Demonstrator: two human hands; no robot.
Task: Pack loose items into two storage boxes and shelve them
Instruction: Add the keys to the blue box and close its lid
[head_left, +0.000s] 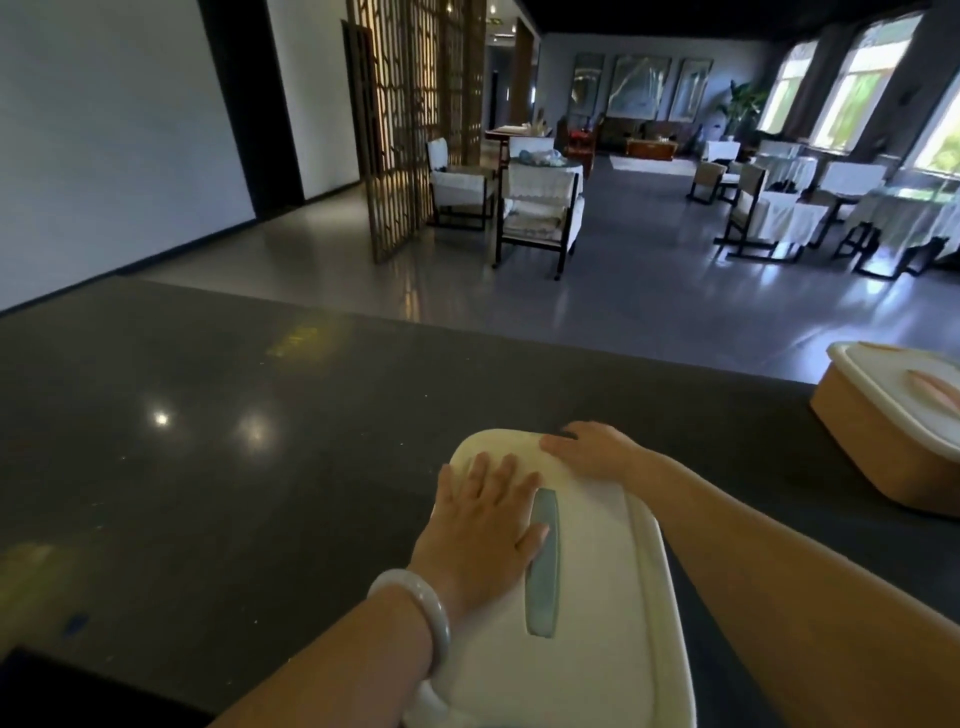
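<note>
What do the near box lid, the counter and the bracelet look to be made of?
Cream rounded lid with blue-green handle strip: likely matte moulded plastic, smooth and softly edged. Dark counter: polished stone or terrazzo, judging by fine specks and mirror-like light spots. Pale bangle on left wrist: glossy, translucent, possibly jade or glass.

A restaurant or teahouse dining hall: beyond a dark polished stone counter, dark-framed chairs with white cushions stand at white-clothed tables. Left of the chairs rises a wooden lattice screen; right of them, tall bright windows; behind, large framed paintings.
</note>
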